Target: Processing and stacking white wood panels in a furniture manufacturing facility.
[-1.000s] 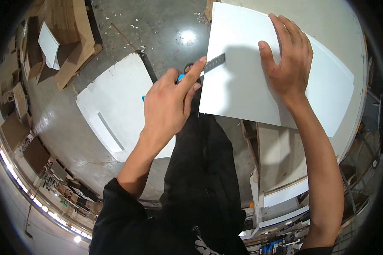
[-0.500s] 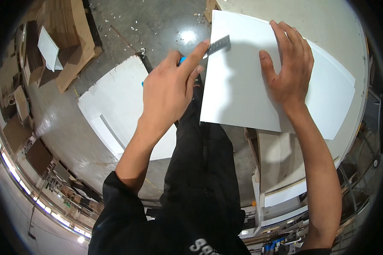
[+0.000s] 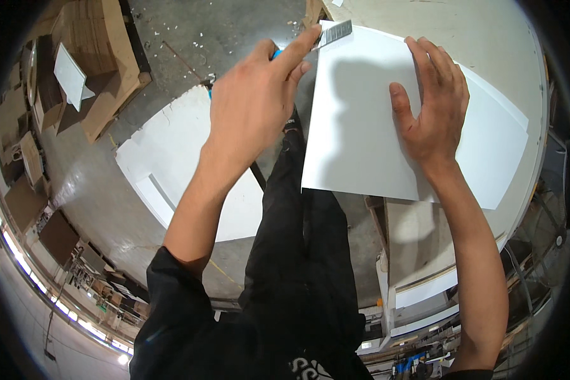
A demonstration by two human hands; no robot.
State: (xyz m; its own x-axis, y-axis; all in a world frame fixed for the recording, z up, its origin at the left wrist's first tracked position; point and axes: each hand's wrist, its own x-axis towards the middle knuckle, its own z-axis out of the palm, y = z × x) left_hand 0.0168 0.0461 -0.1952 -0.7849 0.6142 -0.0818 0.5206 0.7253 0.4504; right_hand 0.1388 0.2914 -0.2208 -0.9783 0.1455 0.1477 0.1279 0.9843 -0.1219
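Observation:
My left hand (image 3: pixel 254 92) is closed round a snap-off utility knife (image 3: pixel 337 33), its index finger stretched along the top. Bits of a blue handle show beside the fingers; the palm hides the rest. The wide segmented blade lies over the far left corner of a white panel (image 3: pixel 361 126). My right hand (image 3: pixel 432 104) rests on that panel with fingers spread and holds nothing. Beneath and to the right, another white panel (image 3: pixel 494 139) juts out. Both lie on a pale worktable (image 3: pixel 500 38), and the top panel's left edge overhangs it.
A large white board (image 3: pixel 177 139) lies low on the left, with a narrow white strip (image 3: pixel 155 196) on it. Farther left, a stack of brown cardboard (image 3: pixel 88 38) carries a small white piece (image 3: pixel 69 73). Scraps litter the concrete floor (image 3: pixel 190 22).
My left hand and the knife have moved away from me along the panel's left edge, up to its far corner. The right hand stays in place on the panel.

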